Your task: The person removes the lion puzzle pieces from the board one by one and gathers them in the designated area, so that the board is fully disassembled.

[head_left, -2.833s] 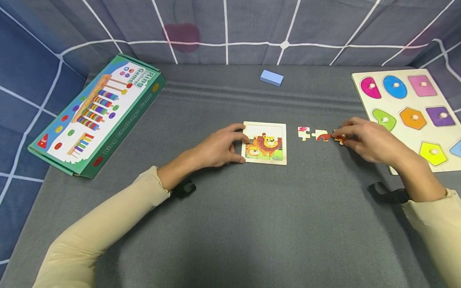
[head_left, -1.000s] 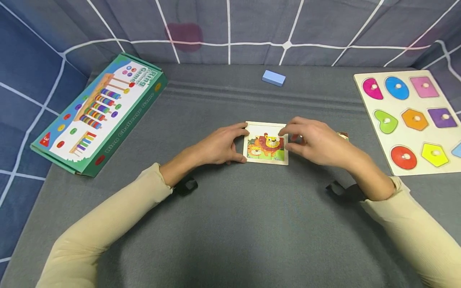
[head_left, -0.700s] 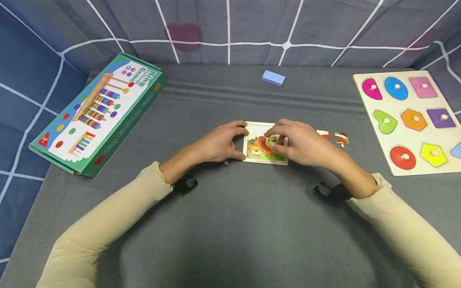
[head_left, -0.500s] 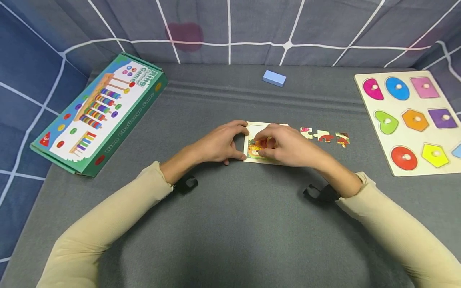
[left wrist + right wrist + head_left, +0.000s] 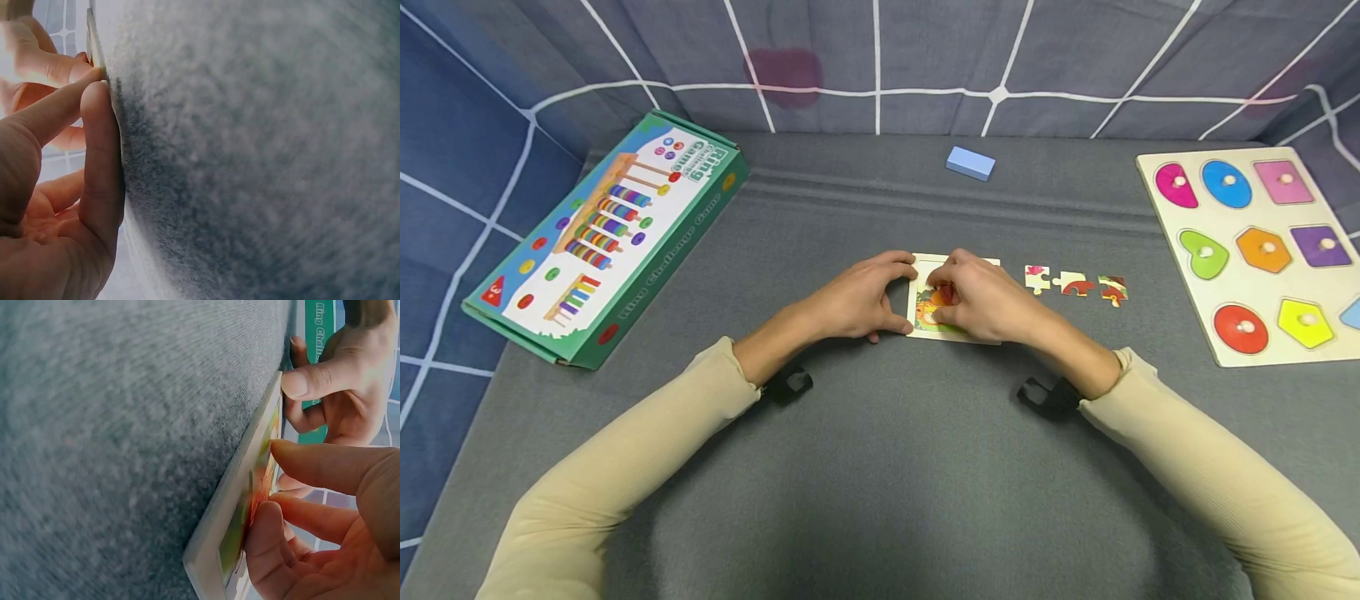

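A small wooden jigsaw puzzle (image 5: pixel 921 333) lies flat mid-table, showing an orange and red animal picture with a pale bare strip along its top. My left hand (image 5: pixel 857 300) grips the board's left side, thumb at the lower corner and index finger at the upper one. Over the board, my right hand (image 5: pixel 985 300) has its bent thumb and fingers on a red and orange puzzle piece (image 5: pixel 257 487), seemingly pinching it; the hand hides the board's right half. Three loose pieces lie in a row to the right: a pink-flowered piece (image 5: pixel 1037 278), a red-and-white piece (image 5: pixel 1075 284) and a dark-topped piece (image 5: pixel 1113 289).
Further right lies a knobbed shape board (image 5: pixel 1217 308) with coloured shapes in it. A green-edged ring game box (image 5: pixel 617 233) stands at the left. At the back is a blue block (image 5: pixel 970 162), before a checked cloth wall (image 5: pixel 925 50).
My right hand has left the loose pieces, come left onto the puzzle board and slid further across the picture. My left hand stays at the board's left side.
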`<state>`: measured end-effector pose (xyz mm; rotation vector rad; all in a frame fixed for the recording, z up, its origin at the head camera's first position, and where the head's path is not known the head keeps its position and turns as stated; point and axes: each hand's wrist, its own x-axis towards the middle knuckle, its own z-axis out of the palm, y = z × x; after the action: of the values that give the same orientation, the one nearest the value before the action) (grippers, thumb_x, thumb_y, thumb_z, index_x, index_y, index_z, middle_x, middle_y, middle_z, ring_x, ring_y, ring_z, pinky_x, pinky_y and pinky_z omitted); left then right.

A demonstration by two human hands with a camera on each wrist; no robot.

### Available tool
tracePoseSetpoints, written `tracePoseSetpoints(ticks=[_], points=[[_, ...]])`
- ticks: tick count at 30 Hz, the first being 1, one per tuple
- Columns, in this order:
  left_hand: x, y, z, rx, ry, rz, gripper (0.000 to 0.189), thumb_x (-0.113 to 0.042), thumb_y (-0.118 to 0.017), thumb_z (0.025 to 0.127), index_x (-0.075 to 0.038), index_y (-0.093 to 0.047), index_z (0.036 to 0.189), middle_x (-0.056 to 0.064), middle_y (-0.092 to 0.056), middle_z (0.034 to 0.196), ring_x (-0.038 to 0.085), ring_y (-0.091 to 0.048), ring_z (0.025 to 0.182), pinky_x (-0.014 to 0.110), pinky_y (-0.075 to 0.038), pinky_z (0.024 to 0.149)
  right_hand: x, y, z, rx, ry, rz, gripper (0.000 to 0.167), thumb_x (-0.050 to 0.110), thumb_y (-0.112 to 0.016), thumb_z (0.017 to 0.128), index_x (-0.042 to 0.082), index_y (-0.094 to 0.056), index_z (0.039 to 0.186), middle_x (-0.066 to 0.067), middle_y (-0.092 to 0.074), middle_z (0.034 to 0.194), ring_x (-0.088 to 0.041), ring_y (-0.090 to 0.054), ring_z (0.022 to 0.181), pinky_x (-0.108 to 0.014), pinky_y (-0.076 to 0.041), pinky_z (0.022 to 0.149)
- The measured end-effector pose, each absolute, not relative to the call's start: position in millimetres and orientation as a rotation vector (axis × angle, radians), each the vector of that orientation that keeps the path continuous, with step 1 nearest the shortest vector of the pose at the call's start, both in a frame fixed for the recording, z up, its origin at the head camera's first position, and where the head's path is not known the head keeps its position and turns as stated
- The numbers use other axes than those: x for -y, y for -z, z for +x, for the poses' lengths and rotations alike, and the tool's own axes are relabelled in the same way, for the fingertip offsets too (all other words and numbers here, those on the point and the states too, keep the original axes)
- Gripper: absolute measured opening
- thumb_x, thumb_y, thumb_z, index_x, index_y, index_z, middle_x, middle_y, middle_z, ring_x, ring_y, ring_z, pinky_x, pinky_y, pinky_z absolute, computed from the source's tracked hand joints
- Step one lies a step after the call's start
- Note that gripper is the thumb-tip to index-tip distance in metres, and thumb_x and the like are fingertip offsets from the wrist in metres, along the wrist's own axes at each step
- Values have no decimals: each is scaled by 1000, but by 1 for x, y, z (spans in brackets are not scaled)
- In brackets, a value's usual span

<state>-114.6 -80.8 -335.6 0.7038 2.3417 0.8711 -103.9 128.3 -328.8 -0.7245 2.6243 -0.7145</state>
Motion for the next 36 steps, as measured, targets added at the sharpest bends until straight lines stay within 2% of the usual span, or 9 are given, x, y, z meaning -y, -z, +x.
tracePoseSetpoints(ticks=[6, 13, 20, 30, 36], points=[[80, 335, -115, -2342, -866, 702, 69, -19, -81, 85, -1, -46, 142, 5, -26, 158, 9, -66, 55, 26, -51, 77, -129, 328, -105, -2614, 704, -697, 40, 14, -76, 86, -3, -64, 121, -11, -54, 104, -23, -52, 85, -38, -44, 73], [80, 335, -115, -2337, -872, 707, 70, -18, -81, 85, 0, -45, 142, 7, -26, 158, 9, -66, 55, 25, -52, 75, -130, 330, -105, -2612, 743, -660, 36, 13, -78, 85, 0, -63, 115, -10, -53, 100, -23, -51, 85, -38, -43, 74], [80, 336, -116, -2332, -881, 714, 70, -18, -81, 85, 0, -45, 143, 7, -26, 158, 10, -65, 55, 23, -54, 64, -130, 331, -104, -2627, 788, -658, 35, 11, -79, 83, 0, -62, 112, -9, -52, 98, -22, -51, 83, -37, -42, 73], [81, 337, -116, -2335, -874, 716, 69, -18, -80, 85, 0, -45, 142, 7, -26, 158, 10, -65, 55, 23, -54, 63, -130, 333, -107, -2637, 843, -711, 30, 6, -77, 83, -3, -64, 108, -9, -56, 89, -22, -54, 80, -38, -44, 73], [81, 337, -115, -2330, -875, 712, 69, -18, -80, 85, -1, -45, 142, 7, -25, 158, 11, -65, 55, 24, -54, 62, -130, 332, -111, -2618, 816, -699, 27, 5, -75, 84, -4, -64, 107, -11, -57, 90, -23, -54, 81, -39, -45, 74]])
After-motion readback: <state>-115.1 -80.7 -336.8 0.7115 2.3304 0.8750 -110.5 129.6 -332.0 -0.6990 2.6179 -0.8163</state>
